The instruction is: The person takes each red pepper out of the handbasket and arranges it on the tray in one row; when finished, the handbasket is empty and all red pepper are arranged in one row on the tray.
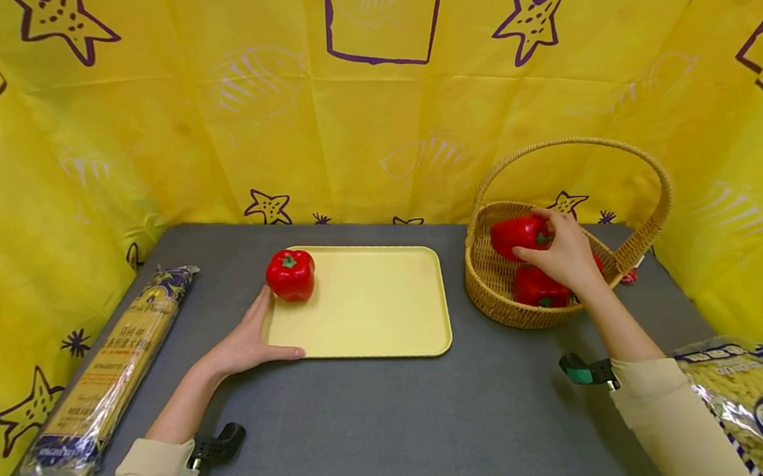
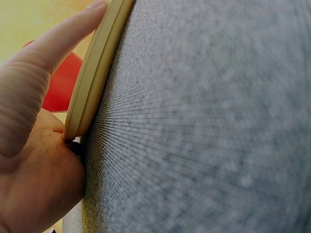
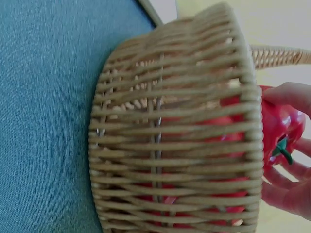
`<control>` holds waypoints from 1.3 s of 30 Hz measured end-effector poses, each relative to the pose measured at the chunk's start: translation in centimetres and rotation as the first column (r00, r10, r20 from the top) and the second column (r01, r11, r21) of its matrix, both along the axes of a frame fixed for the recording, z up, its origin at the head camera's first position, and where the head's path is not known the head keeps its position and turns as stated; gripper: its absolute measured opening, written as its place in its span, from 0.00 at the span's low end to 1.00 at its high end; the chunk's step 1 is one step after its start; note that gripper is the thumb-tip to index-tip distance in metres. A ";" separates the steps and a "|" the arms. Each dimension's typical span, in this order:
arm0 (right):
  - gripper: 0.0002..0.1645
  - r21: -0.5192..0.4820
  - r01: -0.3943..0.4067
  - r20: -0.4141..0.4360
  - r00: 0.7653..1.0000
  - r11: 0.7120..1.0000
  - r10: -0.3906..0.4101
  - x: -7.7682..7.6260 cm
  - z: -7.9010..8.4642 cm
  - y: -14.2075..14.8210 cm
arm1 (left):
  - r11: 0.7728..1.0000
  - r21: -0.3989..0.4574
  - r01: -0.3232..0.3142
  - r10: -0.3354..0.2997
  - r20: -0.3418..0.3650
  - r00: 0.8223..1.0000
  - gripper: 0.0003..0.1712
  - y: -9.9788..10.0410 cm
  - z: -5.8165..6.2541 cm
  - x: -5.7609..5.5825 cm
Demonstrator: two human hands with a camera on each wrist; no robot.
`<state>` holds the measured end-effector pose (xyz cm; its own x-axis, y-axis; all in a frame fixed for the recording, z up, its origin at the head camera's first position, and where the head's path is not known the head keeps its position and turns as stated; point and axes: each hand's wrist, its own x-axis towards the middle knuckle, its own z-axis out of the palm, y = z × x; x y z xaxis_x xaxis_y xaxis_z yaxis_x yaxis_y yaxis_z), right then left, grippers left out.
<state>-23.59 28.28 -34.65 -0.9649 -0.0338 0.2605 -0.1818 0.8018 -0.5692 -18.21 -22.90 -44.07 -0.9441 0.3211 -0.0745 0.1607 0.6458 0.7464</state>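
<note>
A red bell pepper with a green stem stands at the left end of a pale yellow tray. My left hand lies at the tray's near left corner, thumb along the front edge and fingers spread up the left side, close to that pepper. At the right, my right hand grips another red bell pepper inside a wicker basket. In the right wrist view, this held pepper shows at the basket's rim between thumb and fingers. More red peppers lie below the hand, partly covered by it.
The basket's tall arched handle rises over the right forearm's side. A long spaghetti pack lies at the left, and a bag of pasta at the near right. A yellow patterned curtain encloses the grey table.
</note>
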 end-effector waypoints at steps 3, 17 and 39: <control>0.47 -0.004 -0.003 -0.001 1.000 1.000 0.003 0.5 0.2 -0.4 | 1.000 0.000 0.002 -0.002 0.003 1.000 0.76 0.0 0.1 0.0; 0.47 -0.002 -0.042 -0.068 0.997 0.999 0.042 2.7 1.4 -2.3 | 1.000 0.009 0.003 -0.003 -0.001 1.000 0.76 -0.1 0.0 0.0; 0.45 -0.033 -0.160 -0.127 0.980 0.987 0.155 3.8 1.8 -6.2 | 1.000 0.010 0.003 -0.003 -0.001 1.000 0.75 0.1 0.2 0.1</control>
<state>-19.82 22.05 -32.85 -0.9085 -0.1692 0.3821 -0.3752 0.7328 -0.5676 -18.13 -22.84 -43.82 -0.9432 0.3245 -0.0706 0.1631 0.6379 0.7527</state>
